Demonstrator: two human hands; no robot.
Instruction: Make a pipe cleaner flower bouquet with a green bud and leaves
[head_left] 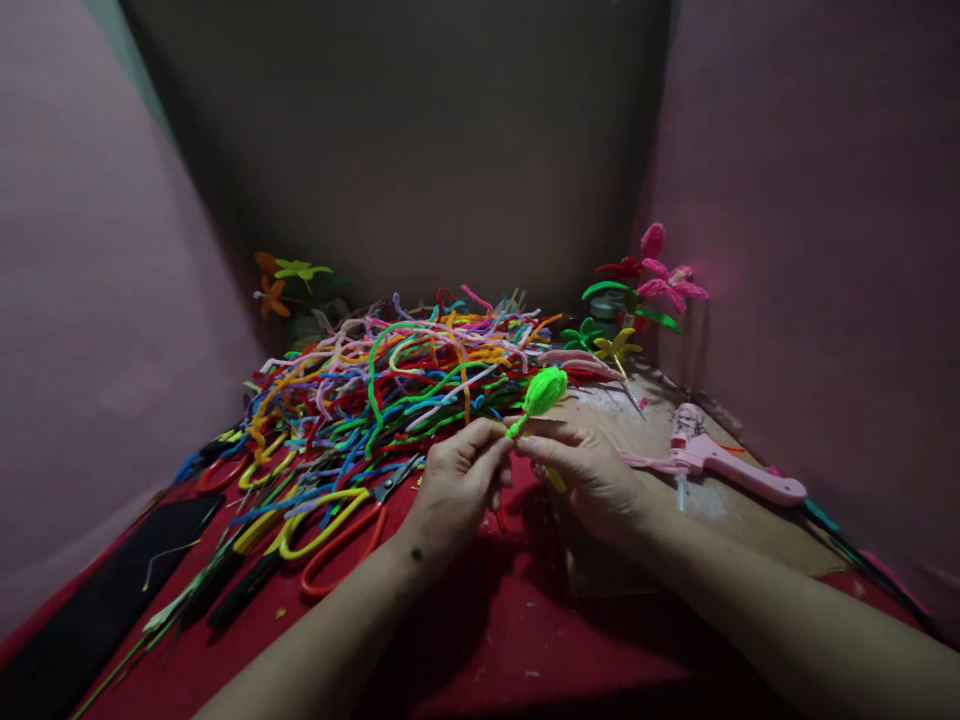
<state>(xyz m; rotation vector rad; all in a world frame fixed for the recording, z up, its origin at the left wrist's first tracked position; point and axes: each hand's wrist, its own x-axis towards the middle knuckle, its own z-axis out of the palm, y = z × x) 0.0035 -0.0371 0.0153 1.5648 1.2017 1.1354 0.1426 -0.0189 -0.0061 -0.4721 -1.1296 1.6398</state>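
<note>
L fingers (492, 460) & R fingers (553, 452) pinch stem (524, 421), grn bud (546, 391) atop.

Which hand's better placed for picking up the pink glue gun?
Likely the right hand: the pink glue gun is on that side, nearer to it. The left hand is farther off, pinching the stem of the green chenille bud.

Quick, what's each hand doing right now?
Left hand: closed, pinching the stem of the green pipe-cleaner bud.
Right hand: closed, pinching that same stem.
</note>
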